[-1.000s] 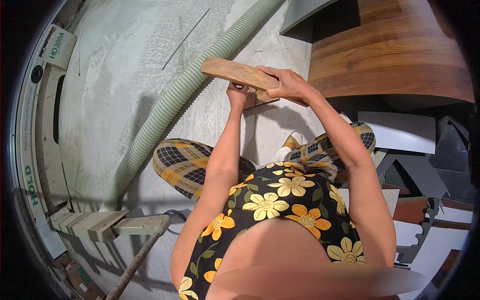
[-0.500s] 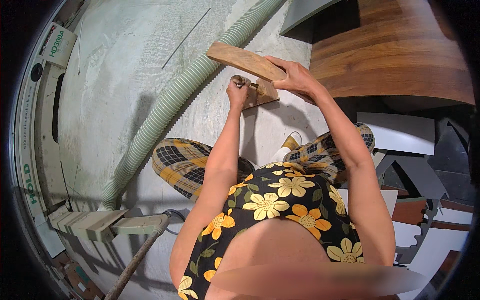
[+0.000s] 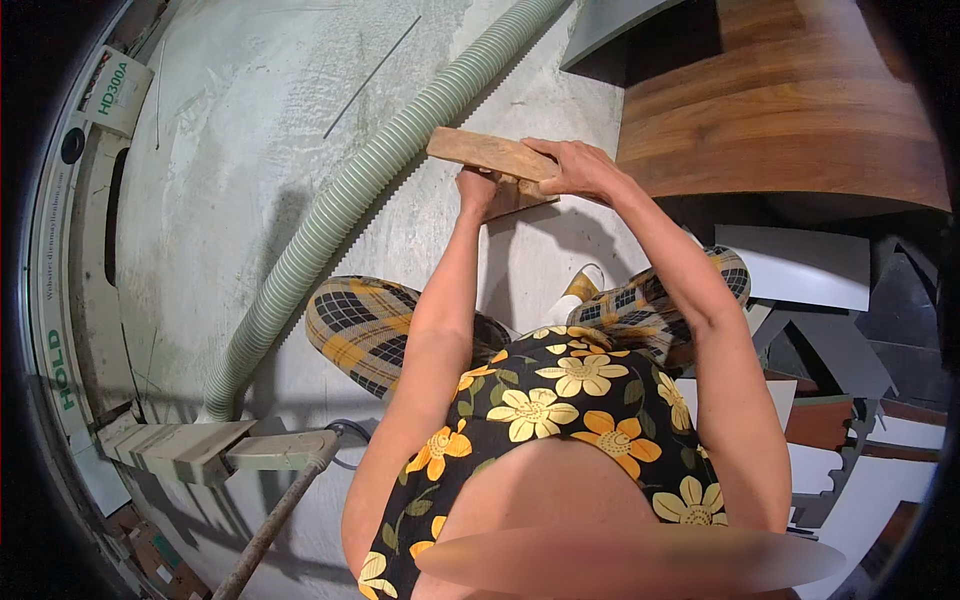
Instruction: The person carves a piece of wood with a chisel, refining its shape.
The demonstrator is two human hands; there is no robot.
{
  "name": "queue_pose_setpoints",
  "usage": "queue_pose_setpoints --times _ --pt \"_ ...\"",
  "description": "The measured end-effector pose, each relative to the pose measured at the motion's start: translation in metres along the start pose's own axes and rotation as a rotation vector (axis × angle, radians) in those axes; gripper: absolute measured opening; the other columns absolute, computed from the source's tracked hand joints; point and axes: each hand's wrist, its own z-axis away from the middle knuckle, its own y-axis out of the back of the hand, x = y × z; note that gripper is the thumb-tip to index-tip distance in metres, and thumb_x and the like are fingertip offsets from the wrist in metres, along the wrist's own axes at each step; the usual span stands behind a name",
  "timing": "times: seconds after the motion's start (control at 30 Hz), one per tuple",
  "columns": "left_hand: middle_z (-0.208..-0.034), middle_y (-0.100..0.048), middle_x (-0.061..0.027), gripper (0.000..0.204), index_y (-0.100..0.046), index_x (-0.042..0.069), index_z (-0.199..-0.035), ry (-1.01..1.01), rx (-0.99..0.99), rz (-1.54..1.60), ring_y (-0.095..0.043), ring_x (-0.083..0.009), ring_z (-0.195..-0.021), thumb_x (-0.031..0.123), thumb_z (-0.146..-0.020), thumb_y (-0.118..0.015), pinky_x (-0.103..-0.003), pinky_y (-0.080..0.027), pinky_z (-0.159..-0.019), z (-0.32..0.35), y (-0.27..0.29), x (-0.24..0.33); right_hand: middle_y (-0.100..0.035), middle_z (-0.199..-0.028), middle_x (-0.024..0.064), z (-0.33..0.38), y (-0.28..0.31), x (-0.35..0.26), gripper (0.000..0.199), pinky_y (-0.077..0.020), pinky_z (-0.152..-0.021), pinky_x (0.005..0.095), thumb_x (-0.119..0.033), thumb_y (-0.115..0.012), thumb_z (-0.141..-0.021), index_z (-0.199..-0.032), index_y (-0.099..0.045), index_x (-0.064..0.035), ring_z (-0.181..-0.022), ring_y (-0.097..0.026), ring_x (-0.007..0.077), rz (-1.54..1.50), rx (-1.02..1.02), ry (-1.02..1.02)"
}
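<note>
My right hand (image 3: 580,168) grips one end of a thick wooden block (image 3: 490,154), which slants up to the left over my other hand. Beneath the block, my left hand (image 3: 477,190) is closed round a brown-handled tool that looks like a chisel; the block now hides the tool. A flat piece of wood (image 3: 520,203) lies on the floor under both hands, partly covered by the block and fingers. Whether the block touches the handle I cannot tell.
A ribbed pale green hose (image 3: 345,195) runs diagonally across the concrete floor, left of my hands. At the right stands a large curved wood-grain panel (image 3: 780,110), with grey and white board offcuts (image 3: 800,265) below it. A thin rod (image 3: 372,77) lies beyond the hose.
My right hand has brought the wooden block down toward my left hand, covering the tool's handle, which showed before. My left hand has stayed nearly in place.
</note>
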Motion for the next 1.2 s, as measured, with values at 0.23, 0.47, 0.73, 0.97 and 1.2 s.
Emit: queue_pose_setpoints --times 0.23,0.47,0.73,0.97,1.2 --pt "-0.103 -0.069 -0.0147 0.034 -0.064 0.0 -0.108 0.178 -0.184 0.158 -0.065 -0.0243 -0.1 0.006 -0.076 -0.073 -0.035 -0.052 -0.08 -0.003 -0.01 0.019 -0.068 -0.104 0.0171 0.003 0.005 0.014 0.074 -0.0509 -0.085 0.041 -0.035 -0.07 -0.062 -0.134 -0.054 -0.0222 -0.096 -0.065 0.0347 -0.182 0.07 -0.004" --pt "-0.093 -0.071 -0.0147 0.037 -0.064 0.002 -0.101 -0.14 0.015 -0.025 -0.069 -0.0274 -0.086 0.012 -0.069 -0.08 -0.038 -0.052 -0.078 -0.001 -0.003 0.007 -0.069 -0.101 0.0174 0.005 -0.002 0.011 0.076 -0.0511 -0.08 0.039 -0.03 -0.07 -0.063 -0.137 -0.052 -0.0225 -0.089 -0.066 0.0325 -0.079 -0.021 -0.05" --pt "-0.093 -0.07 -0.0179 0.043 -0.063 0.001 -0.106 0.091 -0.114 0.082 -0.068 -0.0319 -0.087 0.019 -0.07 -0.079 -0.04 -0.052 -0.077 -0.005 -0.001 0.024 -0.068 -0.105 0.0167 0.011 0.012 0.02 0.076 -0.0505 -0.085 0.0372 -0.024 -0.067 -0.063 -0.137 -0.051 -0.0191 -0.092 -0.066 0.0291 -0.205 0.109 -0.049" --pt "-0.1 -0.069 -0.0186 0.04 -0.065 0.005 -0.106 0.172 -0.156 0.123 -0.066 -0.0347 -0.094 0.025 -0.073 -0.076 -0.042 -0.05 -0.084 -0.009 -0.014 0.022 -0.068 -0.107 0.0173 0.021 -0.001 0.032 0.078 -0.0506 -0.085 0.0412 -0.036 -0.069 -0.061 -0.136 -0.052 -0.0247 -0.097 -0.065 0.0339 -0.183 0.089 -0.072" --pt "-0.101 -0.068 -0.0202 0.032 -0.065 0.003 -0.102 0.082 -0.167 0.188 -0.065 -0.0327 -0.097 0.015 -0.073 -0.074 -0.038 -0.051 -0.079 -0.012 -0.008 0.012 -0.067 -0.109 0.0171 0.014 0.004 0.014 0.077 -0.0494 -0.086 0.0399 -0.032 -0.069 -0.062 -0.136 -0.051 -0.0231 -0.1 -0.064 0.0338 -0.152 0.039 -0.072"
